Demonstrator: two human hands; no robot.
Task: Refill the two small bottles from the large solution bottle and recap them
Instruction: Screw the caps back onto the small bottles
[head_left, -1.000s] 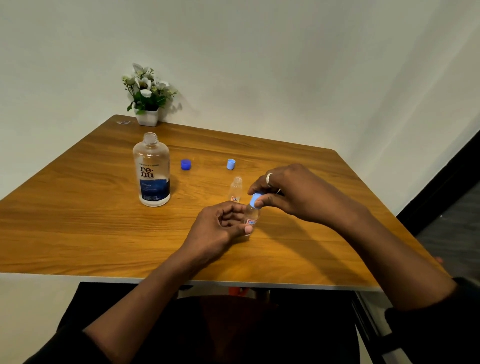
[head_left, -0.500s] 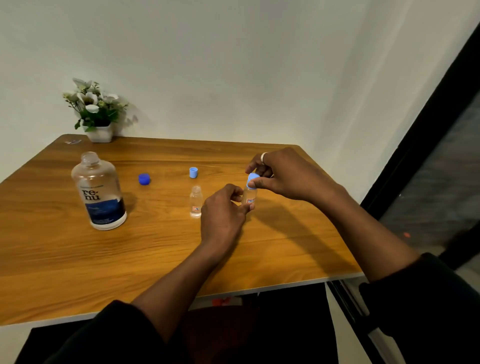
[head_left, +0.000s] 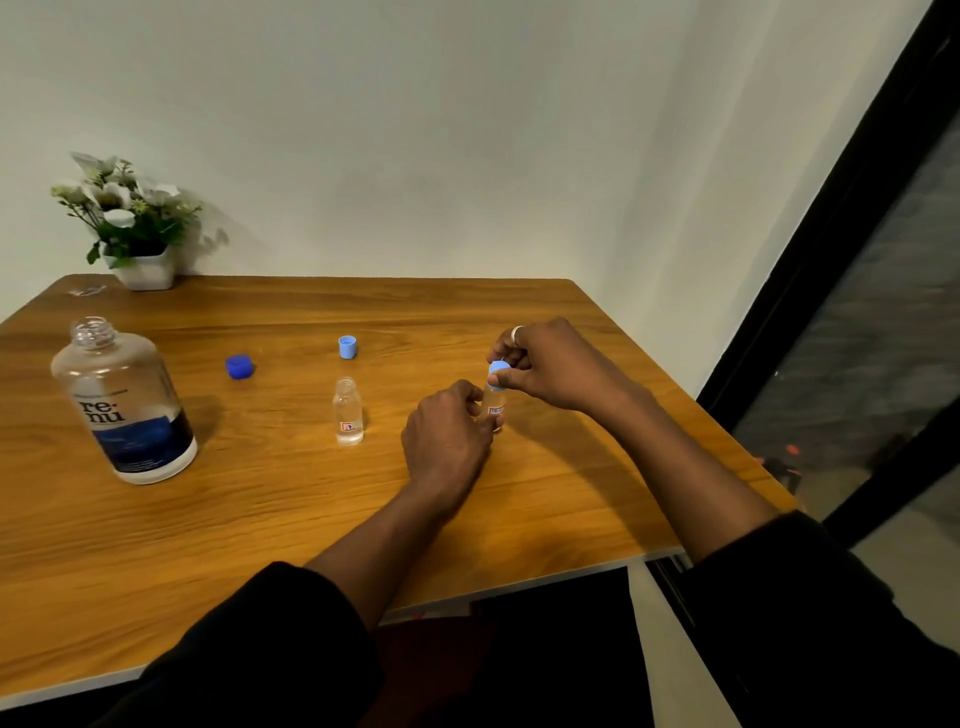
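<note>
- While the left hand (head_left: 447, 436) curls around the lower body of a small clear bottle (head_left: 495, 405), that bottle stands upright on the wooden table (head_left: 291, 499), long axis vertical and neck up, well to the right of the large solution bottle (head_left: 122, 402).
- Its left fingers are pressed together on the bottle's side, the heel of the hand resting on the table.
- From above, the right hand (head_left: 545, 366) pinches a light blue cap (head_left: 498, 373) sitting on that bottle's neck; a ring (head_left: 517, 333) shows on one finger.
- A small red-and-white label is on the held bottle, too small to read.
- Between the held bottle and the large solution bottle stands a second small bottle (head_left: 348, 411), upright, mouth open upward, with a similar tiny unreadable label and clear liquid inside.
- Just behind the second small bottle lies a second light blue cap (head_left: 347, 346), open side facing the viewer.
- The large solution bottle stands uncapped, neck up; its label reads "re-nu" above a dark blue band, finer print illegible.
- A dark blue cap (head_left: 239, 366) lies to the right of the large bottle and a little behind it.
- Behind the large bottle, at the wall, sits a white pot of white flowers (head_left: 136, 223).
</note>
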